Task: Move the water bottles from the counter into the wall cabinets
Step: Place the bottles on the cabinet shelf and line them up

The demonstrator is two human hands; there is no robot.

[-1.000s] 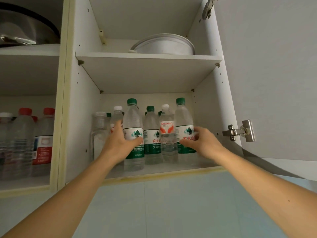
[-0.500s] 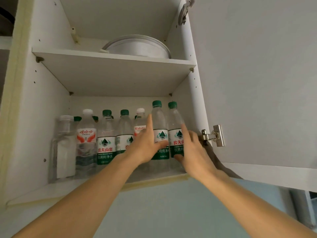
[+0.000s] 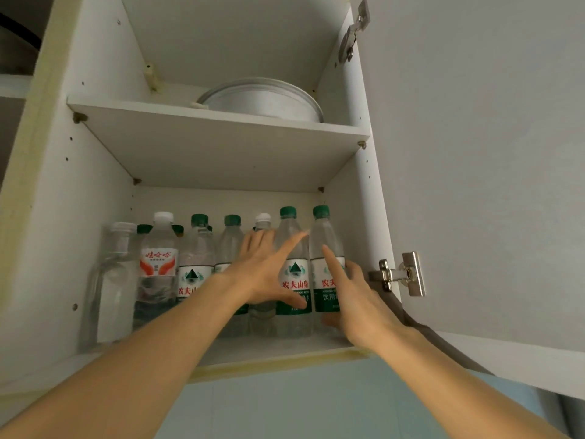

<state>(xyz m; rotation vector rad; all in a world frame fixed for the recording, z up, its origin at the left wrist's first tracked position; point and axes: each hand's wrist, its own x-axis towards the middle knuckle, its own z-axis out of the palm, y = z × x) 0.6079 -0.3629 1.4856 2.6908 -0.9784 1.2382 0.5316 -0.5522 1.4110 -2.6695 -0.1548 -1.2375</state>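
Landmark: the hinge (image 3: pixel 400 275) on the cabinet's right wall; every place below is told from it.
Right hand (image 3: pixel 354 299): just left of the hinge, fingers straight, flat against the end bottle (image 3: pixel 326 248). It holds nothing; a second ago it was curled round a bottle further left of the hinge.
Left hand (image 3: pixel 269 270): further left of the hinge, fingers spread in front of the second green-capped bottle (image 3: pixel 292 248). It grips nothing now, where a second ago it was wrapped round a bottle.
What changed: both hands have let go, and the two green-capped bottles they carried now stand upright, side by side, at the hinge end of the lower shelf (image 3: pixel 278 346).
Row of bottles: it runs left from the hinge along that shelf, more green caps, then white-capped ones (image 3: pixel 158 264), ending at a clear one (image 3: pixel 115 274) farthest from the hinge.
Above: a pan (image 3: pixel 262 99) sits on the upper shelf, up and left of the hinge.
Meaning for the task: this pair looks delivered; the shelf's front row appears full to the hinge side. The counter is out of view, so what remains cannot be told.
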